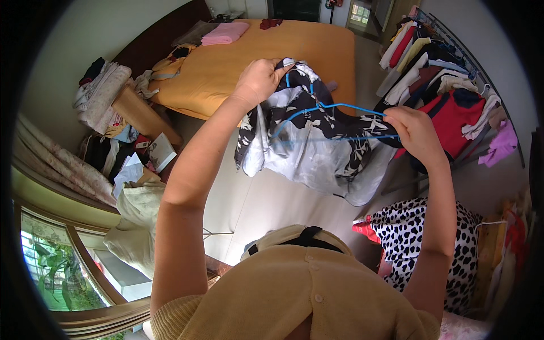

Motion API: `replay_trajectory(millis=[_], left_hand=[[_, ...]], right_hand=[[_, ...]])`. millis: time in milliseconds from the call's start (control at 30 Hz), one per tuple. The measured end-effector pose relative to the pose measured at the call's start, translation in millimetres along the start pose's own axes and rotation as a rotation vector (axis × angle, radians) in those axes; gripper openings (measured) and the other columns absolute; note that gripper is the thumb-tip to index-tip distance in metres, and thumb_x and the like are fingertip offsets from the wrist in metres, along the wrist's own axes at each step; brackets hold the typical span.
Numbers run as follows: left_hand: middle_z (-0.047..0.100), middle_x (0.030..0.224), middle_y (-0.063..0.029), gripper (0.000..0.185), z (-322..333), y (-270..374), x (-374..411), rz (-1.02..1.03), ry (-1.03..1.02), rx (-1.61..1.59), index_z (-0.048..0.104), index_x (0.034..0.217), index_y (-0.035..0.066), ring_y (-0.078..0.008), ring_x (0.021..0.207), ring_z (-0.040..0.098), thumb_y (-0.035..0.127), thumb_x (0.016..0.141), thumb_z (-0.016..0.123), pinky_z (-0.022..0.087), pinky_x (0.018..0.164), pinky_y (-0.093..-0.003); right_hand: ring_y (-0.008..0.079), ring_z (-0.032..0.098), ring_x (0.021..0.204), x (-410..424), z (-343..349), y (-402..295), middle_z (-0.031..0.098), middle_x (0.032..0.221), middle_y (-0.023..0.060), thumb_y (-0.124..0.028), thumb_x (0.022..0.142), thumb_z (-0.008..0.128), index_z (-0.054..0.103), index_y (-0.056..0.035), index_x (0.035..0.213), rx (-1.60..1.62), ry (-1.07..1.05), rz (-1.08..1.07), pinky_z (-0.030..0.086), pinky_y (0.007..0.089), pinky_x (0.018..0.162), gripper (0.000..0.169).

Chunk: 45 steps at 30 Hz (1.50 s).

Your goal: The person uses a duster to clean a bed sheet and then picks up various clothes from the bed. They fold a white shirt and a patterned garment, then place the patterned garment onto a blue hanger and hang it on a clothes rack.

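Both hands hold up a black-and-white patterned garment (297,114) with a pale lining, a blue clothes hanger (350,106) lying across it. My left hand (260,78) pinches the garment's upper edge, near the hanger's hook. My right hand (410,127) grips the hanger's right end together with the dark fabric there. The garment's lower part hangs loose in front of me, over the tiled floor. How far the hanger sits inside the garment cannot be told.
A bed with an orange sheet (310,42) stands ahead, a folded pink cloth (225,33) on it. A clothes rack (471,59) full of garments is at the right. Below it lies a black-spotted white cloth (408,229). Piled textiles and a cardboard box (144,112) stand at the left, near a window (63,263).
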<state>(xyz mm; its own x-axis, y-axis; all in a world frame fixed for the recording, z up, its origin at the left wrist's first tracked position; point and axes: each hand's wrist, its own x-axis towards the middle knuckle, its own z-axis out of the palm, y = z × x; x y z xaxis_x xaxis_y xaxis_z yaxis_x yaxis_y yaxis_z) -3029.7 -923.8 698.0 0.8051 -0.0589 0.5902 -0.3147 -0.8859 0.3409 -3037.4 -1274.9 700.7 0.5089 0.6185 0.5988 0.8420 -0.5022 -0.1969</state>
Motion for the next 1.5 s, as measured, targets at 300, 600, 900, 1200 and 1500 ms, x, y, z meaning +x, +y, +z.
replay_trajectory(millis=[300,600,900,1200,1500], left_hand=[[0.061,0.082,-0.0233,0.038,2,-33,-1,-0.002,-0.007,0.074,0.064,0.093,0.001,-0.0412,0.082,0.057,0.037,0.090,0.053,0.048,0.072,-0.0434],[0.065,0.092,-0.0139,0.031,-27,47,-9,-0.184,-0.450,-0.721,0.062,0.106,-0.003,-0.0213,0.081,0.061,0.023,0.089,0.056,0.049,0.079,-0.0337],[0.060,0.066,-0.0169,0.037,-22,36,-7,0.135,0.244,0.190,0.062,0.082,0.005,-0.0375,0.067,0.060,0.042,0.086,0.058,0.048,0.059,-0.0437],[0.053,0.066,-0.0006,0.021,-33,37,10,0.665,0.293,0.711,0.061,0.076,0.012,-0.0187,0.057,0.058,0.033,0.080,0.065,0.047,0.048,-0.0303],[0.053,0.072,0.0005,0.022,-11,44,-5,0.532,0.455,0.886,0.063,0.090,0.012,-0.0153,0.063,0.058,0.029,0.077,0.067,0.046,0.051,-0.0286]], right_hand=[[0.0257,0.060,0.068,-1,18,21,0.058,0.076,0.0084,-0.013,0.084,0.059,0.061,-0.0076,0.094,-0.418,0.230,-0.019,0.049,0.0341,0.059,0.012],[0.0257,0.060,0.065,6,49,37,0.060,0.077,0.0085,-0.012,0.083,0.062,0.062,-0.0063,0.092,-0.220,0.456,0.005,0.048,0.0319,0.057,0.010],[0.0259,0.060,0.063,16,24,24,0.062,0.076,0.0123,-0.010,0.084,0.063,0.063,-0.0009,0.092,0.159,0.472,0.056,0.046,0.0309,0.058,0.012],[0.0315,0.056,0.082,6,22,57,0.054,0.077,0.0116,-0.013,0.072,0.065,0.059,-0.0013,0.081,-0.238,0.189,-0.003,0.048,0.0398,0.071,0.016],[0.0189,0.059,0.067,11,21,38,0.062,0.080,0.0088,-0.017,0.077,0.067,0.059,0.0000,0.088,0.464,-0.099,0.504,0.048,0.0279,0.061,0.022]])
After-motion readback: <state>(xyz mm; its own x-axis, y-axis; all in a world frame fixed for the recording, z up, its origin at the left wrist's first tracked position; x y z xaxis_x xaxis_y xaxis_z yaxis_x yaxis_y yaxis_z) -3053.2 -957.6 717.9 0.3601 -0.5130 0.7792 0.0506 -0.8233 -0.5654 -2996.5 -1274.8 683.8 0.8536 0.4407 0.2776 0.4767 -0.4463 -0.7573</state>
